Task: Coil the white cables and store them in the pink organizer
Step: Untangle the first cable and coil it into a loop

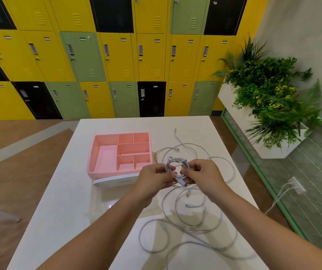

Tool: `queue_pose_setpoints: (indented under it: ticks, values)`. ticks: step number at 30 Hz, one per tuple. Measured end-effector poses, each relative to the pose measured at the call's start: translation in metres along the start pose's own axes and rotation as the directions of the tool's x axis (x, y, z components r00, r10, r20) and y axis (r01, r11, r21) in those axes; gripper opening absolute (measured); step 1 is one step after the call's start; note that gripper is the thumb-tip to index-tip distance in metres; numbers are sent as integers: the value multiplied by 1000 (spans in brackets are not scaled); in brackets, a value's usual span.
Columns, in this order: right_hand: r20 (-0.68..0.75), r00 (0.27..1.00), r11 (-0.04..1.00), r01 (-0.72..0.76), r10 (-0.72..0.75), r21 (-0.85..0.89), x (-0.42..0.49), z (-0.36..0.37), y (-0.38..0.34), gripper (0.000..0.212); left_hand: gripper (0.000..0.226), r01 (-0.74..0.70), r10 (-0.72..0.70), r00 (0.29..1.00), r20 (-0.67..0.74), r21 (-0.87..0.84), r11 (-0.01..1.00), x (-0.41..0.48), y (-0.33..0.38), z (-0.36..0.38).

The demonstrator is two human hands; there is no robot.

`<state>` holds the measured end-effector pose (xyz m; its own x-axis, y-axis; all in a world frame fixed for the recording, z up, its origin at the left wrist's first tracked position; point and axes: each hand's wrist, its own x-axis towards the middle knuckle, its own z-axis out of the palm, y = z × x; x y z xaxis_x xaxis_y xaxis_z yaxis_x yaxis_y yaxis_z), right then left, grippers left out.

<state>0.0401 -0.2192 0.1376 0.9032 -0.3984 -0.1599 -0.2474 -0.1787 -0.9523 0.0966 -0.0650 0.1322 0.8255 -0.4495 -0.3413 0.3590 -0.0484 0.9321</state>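
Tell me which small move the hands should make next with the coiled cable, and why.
Probably wrap the free plug end around the coil. The left hand and the right hand both pinch the loops, but this end sticks out below them and could let the coil spring open before it goes into the pink organizer.

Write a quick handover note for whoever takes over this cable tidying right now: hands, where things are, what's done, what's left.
The left hand pinches the left side of the coiled cable, which is held above the table.
The right hand grips the coil's right side, near its plug end.
The pink organizer sits on the table left of the hands; its visible compartments hold nothing.
The loose cables lie uncoiled on the table, under and beyond the hands.
Done: one cable coiled or nearly so.
Left: store it in the organizer, then coil and store the rest.
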Motion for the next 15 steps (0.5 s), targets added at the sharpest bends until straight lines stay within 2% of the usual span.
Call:
queue_pose_setpoints:
  ticks: [4, 8, 11, 13, 15]
  values:
    - [22, 1000, 998, -6, 5, 55, 4, -1, -5, 5, 12, -27, 29, 999, 23, -98, 995, -1, -1, 0]
    - [27, 1000, 999, 2, -3, 52, 7, -2, -8, 3, 11, -87, 88, 996, 5, -91, 992, -2, 0, 2]
    - [19, 1000, 1000, 1, -2, 30, 8, -2, -7, 4, 21, -213, 220, 974, -46, 118, 970, -4, 1, 3]
    - [17, 1000, 1000, 3, -3, 18, 7, -2, -6, 4, 33, -287, 314, 947, -58, 278, 917, -6, 1, 4]
    - [9, 1000, 1000, 13, -13, -20, 7, -2, -6, 4, 40, -365, 409, 911, -49, 366, 856, -8, 1, 4]
